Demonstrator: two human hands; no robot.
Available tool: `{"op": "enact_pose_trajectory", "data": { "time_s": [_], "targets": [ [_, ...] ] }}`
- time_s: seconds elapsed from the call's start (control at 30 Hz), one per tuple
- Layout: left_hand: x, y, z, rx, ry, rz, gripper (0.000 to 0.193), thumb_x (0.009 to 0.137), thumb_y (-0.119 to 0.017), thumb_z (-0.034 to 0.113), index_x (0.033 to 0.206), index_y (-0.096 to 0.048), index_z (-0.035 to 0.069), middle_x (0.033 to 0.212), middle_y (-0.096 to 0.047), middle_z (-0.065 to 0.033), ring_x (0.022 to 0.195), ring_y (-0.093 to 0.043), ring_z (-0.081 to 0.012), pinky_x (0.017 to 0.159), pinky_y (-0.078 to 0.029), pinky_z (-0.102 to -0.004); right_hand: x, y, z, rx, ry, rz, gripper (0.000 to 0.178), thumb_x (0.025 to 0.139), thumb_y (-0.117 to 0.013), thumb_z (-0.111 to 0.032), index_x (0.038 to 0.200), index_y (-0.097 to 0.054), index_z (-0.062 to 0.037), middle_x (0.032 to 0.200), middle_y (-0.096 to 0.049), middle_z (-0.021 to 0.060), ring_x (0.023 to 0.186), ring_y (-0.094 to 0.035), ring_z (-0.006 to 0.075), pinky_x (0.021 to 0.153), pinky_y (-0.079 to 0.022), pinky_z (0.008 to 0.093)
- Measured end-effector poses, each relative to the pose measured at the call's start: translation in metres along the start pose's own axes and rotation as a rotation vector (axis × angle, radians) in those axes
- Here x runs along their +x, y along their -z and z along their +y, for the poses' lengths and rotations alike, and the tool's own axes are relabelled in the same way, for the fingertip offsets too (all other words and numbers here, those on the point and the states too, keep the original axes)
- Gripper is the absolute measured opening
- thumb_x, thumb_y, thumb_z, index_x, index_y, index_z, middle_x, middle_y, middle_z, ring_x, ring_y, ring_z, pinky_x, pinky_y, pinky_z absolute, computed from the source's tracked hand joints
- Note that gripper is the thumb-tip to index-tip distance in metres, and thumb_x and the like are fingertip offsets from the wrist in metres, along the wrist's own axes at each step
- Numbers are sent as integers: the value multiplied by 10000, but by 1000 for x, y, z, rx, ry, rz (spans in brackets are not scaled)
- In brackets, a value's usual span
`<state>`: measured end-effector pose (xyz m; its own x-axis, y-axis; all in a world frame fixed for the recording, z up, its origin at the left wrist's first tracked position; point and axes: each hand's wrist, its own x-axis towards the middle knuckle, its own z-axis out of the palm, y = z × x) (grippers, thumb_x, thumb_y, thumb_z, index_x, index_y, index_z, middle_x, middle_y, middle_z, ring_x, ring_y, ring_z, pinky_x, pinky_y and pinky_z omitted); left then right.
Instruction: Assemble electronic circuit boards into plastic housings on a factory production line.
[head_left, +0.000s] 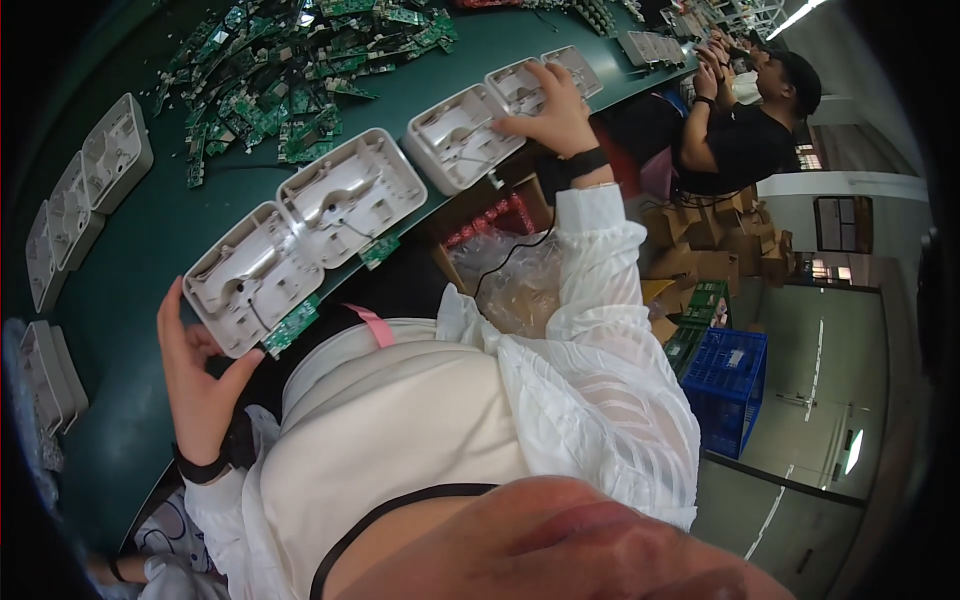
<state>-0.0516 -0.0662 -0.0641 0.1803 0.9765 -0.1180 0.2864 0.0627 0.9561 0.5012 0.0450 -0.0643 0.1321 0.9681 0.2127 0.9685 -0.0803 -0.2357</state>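
Several open white plastic housings lie in a row along the table's near edge, hollow side up. My left hand (pixel 205 380) wraps the end of the leftmost housing (pixel 255 275), thumb at its near corner and fingers along its outer side. A small green circuit board (pixel 292 326) hangs on a wire from it. Beside it sits a second housing (pixel 350 190) with another green board (pixel 379 251) at its near edge. Farther right, my right hand (pixel 560 118) grips a third housing (pixel 465 135) with the thumb, its fingers reaching over the adjoining housing (pixel 520 88).
A heap of green circuit boards (pixel 290 85) covers the table's far side. More white housings (pixel 115 150) stand at the left edge. Below the table is an open carton (pixel 440 260) with clear plastic bags. A blue crate (pixel 725 375) and a co-worker (pixel 745 130) are at right.
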Motion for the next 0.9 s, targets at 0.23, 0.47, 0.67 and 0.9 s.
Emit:
{"op": "enact_pose_trajectory", "data": {
  "time_s": [0.23, 0.47, 0.67, 0.9],
  "targets": [
    [26, -45, 20, -45, -20, -100, 1070, 775, -824, -96, 1667, -246, 33, 1467, -444, -126, 961, -629, -155, 886, -584, -312, 61, -3, 105, 50, -4, -31, 1118, 537, -953, -620, 1495, -612, -155, 1585, -450, 246, 1463, -453, 447, 1194, -389, 528],
    [49, -83, 43, -56, -18, -207, 1044, 808, -824, -83, 1662, -231, 12, 1572, -342, -157, 999, -634, -170, 927, -584, -328, 128, 0, 211, 35, -47, -124, 1130, 560, -969, -564, 1526, -585, -121, 1600, -437, 242, 1479, -447, 417, 1216, -389, 459],
    [77, -115, 52, -128, -103, -343, 1029, 844, -818, -58, 1659, -192, -21, 1595, -309, -180, 1106, -648, -218, 994, -579, -362, 150, 8, 261, 97, -123, -161, 1110, 566, -980, -532, 1508, -600, -84, 1584, -480, 225, 1459, -486, 409, 1214, -404, 453],
    [116, -165, 57, -226, -108, -449, 1034, 869, -821, -2, 1656, -153, -46, 1626, -259, -198, 1240, -631, -272, 1058, -556, -390, 148, 14, 269, 7, -58, -159, 994, 642, -982, -396, 1498, -597, -73, 1523, -548, 225, 1456, -487, 390, 1207, -397, 437]
  ]
}}
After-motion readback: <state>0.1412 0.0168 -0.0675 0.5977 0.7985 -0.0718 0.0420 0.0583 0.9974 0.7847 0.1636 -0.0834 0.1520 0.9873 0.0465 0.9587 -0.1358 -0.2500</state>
